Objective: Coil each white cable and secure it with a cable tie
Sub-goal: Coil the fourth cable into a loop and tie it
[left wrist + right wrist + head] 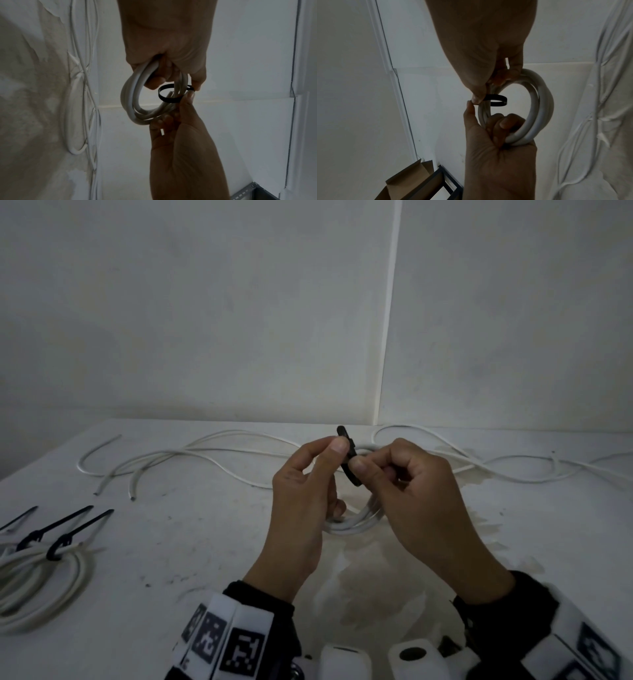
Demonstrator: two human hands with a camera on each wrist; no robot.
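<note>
Above the middle of the table both hands hold a small coil of white cable [356, 523]. A black cable tie [346, 451] loops loosely around one side of the coil. My left hand [330, 453] curls its lower fingers through the coil [542, 108] and pinches the tie with thumb and forefinger. My right hand [368, 467] pinches the tie from the other side, fingertip to fingertip with the left. In the wrist views the tie [169, 95] [498, 101] forms a wide ring round the coil's strands [130, 97], not drawn tight.
Loose white cables [205, 455] [513, 469] sprawl along the back of the white table [205, 542]. At the left edge lie coiled cables [41, 577] bound with black ties [65, 539]. A cardboard box [412, 178] stands below the table.
</note>
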